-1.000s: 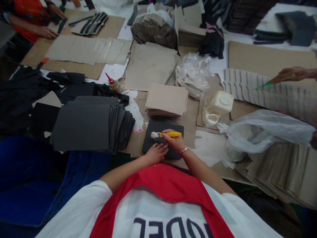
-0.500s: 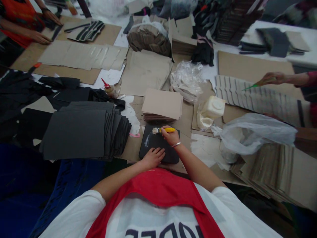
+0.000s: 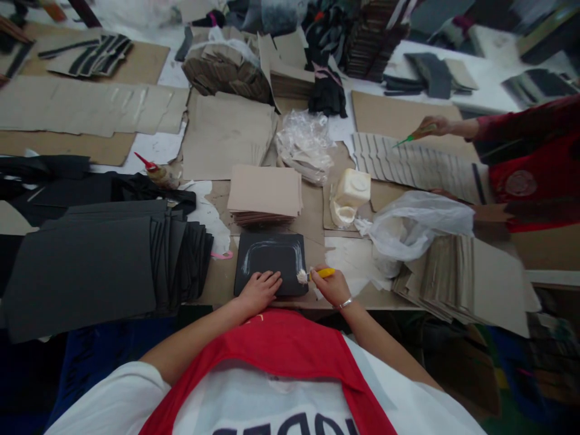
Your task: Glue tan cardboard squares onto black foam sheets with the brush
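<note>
A black sheet [image 3: 267, 257] lies on the table in front of me, with a whitish wet streak along its left, far and right sides. My left hand [image 3: 261, 291] rests flat on its near edge, fingers stretched out. In my right hand [image 3: 333, 286] is a brush [image 3: 322, 273] with a yellow handle. Its pale bristles touch the right edge of the black sheet, at the end of the streak. Just beyond the sheet stands a stack of beige boards [image 3: 264, 192].
Left of me lies a thick stack of dark sheets [image 3: 90, 260]. A cut-open white plastic jug [image 3: 351, 192] and a clear plastic bag [image 3: 421, 220] stand to the right, near stacked grey boards [image 3: 484, 278]. Another person's hand [image 3: 439, 127] holds a green-tipped tool over striped pieces.
My right hand has carried the brush right and toward me, down the sheet's right side. The streak now runs across the far side and down the right. My view has turned right.
</note>
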`<state>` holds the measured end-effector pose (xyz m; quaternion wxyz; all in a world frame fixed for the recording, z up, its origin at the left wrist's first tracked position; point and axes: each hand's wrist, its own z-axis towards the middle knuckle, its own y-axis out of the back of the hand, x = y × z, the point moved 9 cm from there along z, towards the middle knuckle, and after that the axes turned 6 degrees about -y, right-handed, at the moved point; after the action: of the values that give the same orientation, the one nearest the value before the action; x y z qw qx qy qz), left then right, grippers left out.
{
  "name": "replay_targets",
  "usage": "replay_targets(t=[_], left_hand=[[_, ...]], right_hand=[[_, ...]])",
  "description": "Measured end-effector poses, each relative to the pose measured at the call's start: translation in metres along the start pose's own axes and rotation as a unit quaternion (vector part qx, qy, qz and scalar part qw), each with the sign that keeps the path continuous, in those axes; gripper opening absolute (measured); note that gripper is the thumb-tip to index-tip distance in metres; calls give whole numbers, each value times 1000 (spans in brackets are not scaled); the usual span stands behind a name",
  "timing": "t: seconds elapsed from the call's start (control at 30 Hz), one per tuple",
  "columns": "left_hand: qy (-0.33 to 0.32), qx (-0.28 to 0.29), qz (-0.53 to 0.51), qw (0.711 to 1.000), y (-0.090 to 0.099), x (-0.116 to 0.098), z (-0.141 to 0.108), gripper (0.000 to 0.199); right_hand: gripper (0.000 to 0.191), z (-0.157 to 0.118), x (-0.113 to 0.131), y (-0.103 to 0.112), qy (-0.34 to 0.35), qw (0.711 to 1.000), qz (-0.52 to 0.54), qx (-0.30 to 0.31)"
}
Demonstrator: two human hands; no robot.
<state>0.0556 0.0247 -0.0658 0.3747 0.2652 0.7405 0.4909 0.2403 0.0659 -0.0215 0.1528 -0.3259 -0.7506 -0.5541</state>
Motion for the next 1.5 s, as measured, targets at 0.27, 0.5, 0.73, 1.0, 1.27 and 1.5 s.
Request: replay_targets(t=[0.27, 0.5, 0.73, 1.0, 1.27, 1.5], left_hand=[[3, -18, -4, 1000, 4, 2, 1, 50], [10, -5, -48, 999, 4, 8, 3, 47], [21, -31, -134, 990, 28, 21, 8, 48], [77, -225, 1, 971, 129, 85, 67, 44], [171, -110, 38, 978, 118, 130, 100, 69], [178, -99, 30, 979, 116, 130, 101, 74]], right_hand=[[35, 48, 91, -60, 37, 975, 213, 54], [30, 80, 87, -85, -20, 974, 221, 40], [32, 65, 25, 14, -74, 976, 204, -20], [36, 119, 144, 39, 85, 927, 365, 4], [19, 201, 235, -36, 133, 956, 211, 157], [10, 253, 222, -16, 84, 963, 249, 55]])
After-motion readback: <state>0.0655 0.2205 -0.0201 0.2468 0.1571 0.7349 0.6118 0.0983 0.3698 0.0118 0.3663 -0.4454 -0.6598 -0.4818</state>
